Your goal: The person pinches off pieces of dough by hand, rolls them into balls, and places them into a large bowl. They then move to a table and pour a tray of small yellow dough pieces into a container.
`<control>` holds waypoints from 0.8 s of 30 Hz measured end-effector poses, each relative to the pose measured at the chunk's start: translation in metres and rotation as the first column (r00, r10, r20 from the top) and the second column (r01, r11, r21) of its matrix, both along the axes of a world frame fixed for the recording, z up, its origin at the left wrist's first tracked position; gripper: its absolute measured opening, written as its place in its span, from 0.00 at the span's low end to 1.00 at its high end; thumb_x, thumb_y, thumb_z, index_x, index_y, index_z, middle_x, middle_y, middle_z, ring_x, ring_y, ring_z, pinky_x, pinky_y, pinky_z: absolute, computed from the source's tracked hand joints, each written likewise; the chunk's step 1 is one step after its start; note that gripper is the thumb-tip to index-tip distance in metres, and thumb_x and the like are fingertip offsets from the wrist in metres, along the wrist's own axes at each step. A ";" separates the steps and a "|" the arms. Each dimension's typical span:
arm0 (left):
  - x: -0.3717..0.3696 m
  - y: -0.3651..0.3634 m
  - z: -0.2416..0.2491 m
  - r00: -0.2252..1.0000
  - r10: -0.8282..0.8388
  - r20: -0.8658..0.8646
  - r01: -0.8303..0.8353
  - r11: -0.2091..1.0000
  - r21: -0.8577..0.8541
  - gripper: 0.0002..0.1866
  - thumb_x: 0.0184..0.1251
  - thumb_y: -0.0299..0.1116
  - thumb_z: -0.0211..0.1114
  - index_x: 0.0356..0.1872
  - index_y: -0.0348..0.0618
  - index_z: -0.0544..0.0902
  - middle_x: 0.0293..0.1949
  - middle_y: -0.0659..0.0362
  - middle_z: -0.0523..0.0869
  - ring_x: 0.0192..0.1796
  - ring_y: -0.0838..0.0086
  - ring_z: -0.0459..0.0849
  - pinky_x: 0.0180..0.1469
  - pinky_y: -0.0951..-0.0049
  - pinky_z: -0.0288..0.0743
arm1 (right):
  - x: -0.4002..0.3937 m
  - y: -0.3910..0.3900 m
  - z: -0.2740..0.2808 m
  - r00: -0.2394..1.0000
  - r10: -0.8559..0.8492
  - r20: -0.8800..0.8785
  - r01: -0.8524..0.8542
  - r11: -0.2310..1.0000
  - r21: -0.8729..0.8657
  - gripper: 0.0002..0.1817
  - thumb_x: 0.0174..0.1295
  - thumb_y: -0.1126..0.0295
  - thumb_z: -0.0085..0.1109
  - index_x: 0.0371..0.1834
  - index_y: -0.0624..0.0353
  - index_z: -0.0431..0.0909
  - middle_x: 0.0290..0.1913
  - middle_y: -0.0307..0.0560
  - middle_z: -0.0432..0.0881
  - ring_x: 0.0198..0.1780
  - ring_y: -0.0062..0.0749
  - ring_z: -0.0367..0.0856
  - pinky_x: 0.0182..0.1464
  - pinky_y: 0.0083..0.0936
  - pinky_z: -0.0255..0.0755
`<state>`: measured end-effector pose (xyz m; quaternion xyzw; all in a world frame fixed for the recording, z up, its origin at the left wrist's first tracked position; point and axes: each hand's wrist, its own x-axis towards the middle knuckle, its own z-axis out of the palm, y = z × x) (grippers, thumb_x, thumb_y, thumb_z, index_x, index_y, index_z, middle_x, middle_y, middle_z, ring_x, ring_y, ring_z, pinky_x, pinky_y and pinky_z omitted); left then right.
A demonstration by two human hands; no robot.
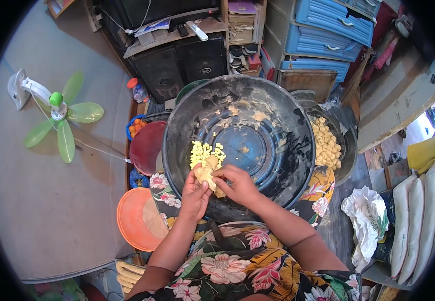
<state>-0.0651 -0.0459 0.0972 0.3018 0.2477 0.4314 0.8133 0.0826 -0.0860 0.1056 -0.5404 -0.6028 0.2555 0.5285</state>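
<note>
A piece of pale yellow dough (pixel 205 174) is held between both hands over the near left part of a large black basin (pixel 287 145). My left hand (pixel 194 196) has its fingers closed round the dough's left side. From the right, my right hand (pixel 236 184) pinches the same piece with thumb and fingertips. Small light yellow cubes (pixel 201 150) lie in a heap in the basin just beyond the hands. Another bit of dough, partly hidden by the fingers, shows below the held piece. Dough smears cling to the basin's far inner wall.
Right of the basin, a dark tub (pixel 349 155) holds many dough balls (pixel 326 145). An orange basin (pixel 127 220) and a dark red bowl (pixel 145 145) stand at the left. A white plastic bag (pixel 365 215) lies at the right, near stacked sacks (pixel 418 215).
</note>
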 end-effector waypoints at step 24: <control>0.029 0.066 -0.053 0.354 -0.217 -0.910 0.779 0.607 0.158 0.26 0.58 0.42 0.62 0.57 0.42 0.70 0.58 0.53 0.71 0.60 0.65 0.70 0.56 0.68 0.66 | 0.154 -0.076 0.035 0.658 -0.635 -0.405 0.737 0.654 0.170 0.13 0.63 0.68 0.49 0.49 0.60 0.69 0.48 0.46 0.72 0.47 0.30 0.73 0.48 0.24 0.69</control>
